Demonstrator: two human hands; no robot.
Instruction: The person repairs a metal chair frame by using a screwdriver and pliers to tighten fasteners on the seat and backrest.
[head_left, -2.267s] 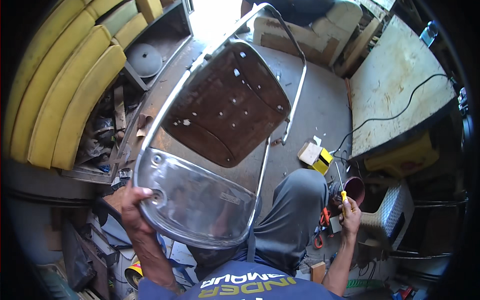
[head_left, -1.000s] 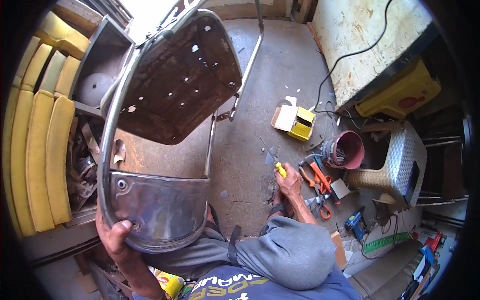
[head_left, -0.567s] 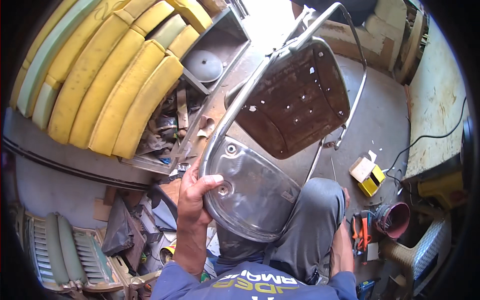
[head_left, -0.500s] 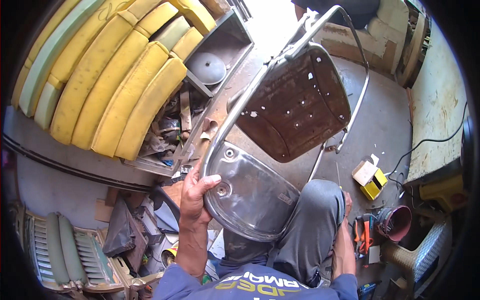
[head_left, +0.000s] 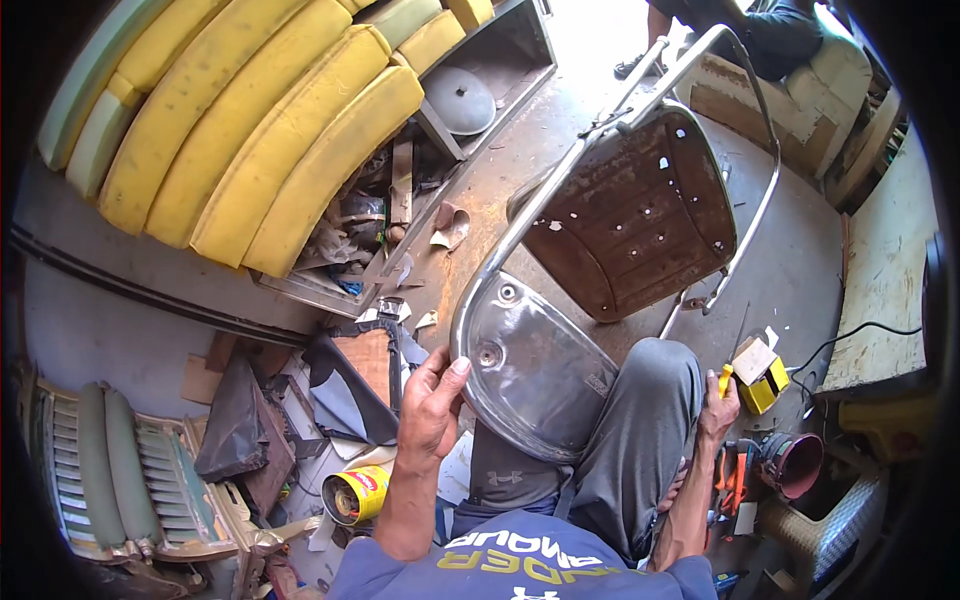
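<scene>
A metal chair frame (head_left: pixel 463 315) lies tipped across my lap and the floor in front of me. Its polished back panel (head_left: pixel 530 370) faces up and rests near my knee, while the underside of its brown, rusty seat (head_left: pixel 640 225) shows farther off, with small holes and white flecks. My left hand (head_left: pixel 430 410) is curled at the panel's left rim, thumb against the edge; part of its fingers is hidden. By my right knee, my right hand (head_left: pixel 718 408) is closed round a yellow-handled screwdriver (head_left: pixel 726 380), its thin shaft pointing up and away.
Yellow foam pads (head_left: pixel 290 150) are stacked at upper left. A yellow box (head_left: pixel 765 385), a reddish round container (head_left: pixel 790 465) and orange-handled pliers (head_left: pixel 737 475) lie at right. A yellow tin (head_left: pixel 357 493) stands at left. Another person (head_left: pixel 770 35) is at the far right.
My right hand has come out from beside my knee, showing the screwdriver. My left thumb has slid from the panel's face to its rim. The whole view has shifted.
</scene>
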